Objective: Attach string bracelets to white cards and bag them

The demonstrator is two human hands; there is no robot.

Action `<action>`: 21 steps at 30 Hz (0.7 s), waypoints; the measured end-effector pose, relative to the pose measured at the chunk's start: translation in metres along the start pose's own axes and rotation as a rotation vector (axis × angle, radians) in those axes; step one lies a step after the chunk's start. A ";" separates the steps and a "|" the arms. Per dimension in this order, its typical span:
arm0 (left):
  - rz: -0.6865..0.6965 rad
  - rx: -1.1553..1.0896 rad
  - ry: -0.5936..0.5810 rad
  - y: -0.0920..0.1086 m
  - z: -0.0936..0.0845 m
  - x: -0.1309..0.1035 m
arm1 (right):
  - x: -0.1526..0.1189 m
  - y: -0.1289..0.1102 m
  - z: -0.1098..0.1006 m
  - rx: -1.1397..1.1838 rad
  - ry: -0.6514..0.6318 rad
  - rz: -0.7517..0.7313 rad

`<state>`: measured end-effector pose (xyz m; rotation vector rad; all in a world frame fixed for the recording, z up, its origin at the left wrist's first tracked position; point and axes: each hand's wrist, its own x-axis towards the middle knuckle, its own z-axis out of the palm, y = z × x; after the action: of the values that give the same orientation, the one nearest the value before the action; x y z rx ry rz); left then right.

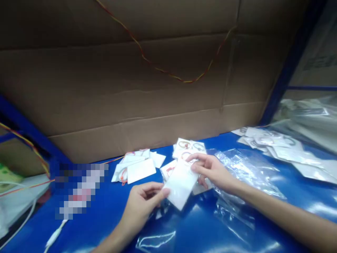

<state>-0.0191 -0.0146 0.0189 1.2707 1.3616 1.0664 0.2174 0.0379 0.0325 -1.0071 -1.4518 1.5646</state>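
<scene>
White packet [181, 184], flat and rectangular, sits at lower centre of the frame, held above the blue table [105, 211] between both hands. Left hand [142, 203] pinches its lower-left edge, thumb on top, fingers curled beneath. Right hand [210, 170] grips the upper-right corner with fingertips closed on it. Clear plastic bags [244, 175] lie under and right of the right forearm. Small pile of white cards [137, 168] lies just left of the packet; more packets with rings [188, 146] behind it. Cardboard wall [158, 88] fills the upper frame, a red-yellow wire [168, 73] draped across.
</scene>
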 end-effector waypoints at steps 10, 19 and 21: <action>-0.015 -0.047 -0.080 -0.008 -0.005 0.004 | -0.001 0.011 0.006 -0.078 -0.187 0.005; -0.010 -0.032 -0.129 -0.008 -0.007 0.004 | -0.010 0.004 0.008 -0.122 -0.363 0.031; -0.014 -0.041 -0.135 -0.009 -0.007 0.004 | -0.010 0.004 0.008 -0.120 -0.369 0.025</action>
<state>-0.0271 -0.0109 0.0111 1.2782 1.2388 0.9762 0.2137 0.0253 0.0294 -0.8340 -1.8065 1.7662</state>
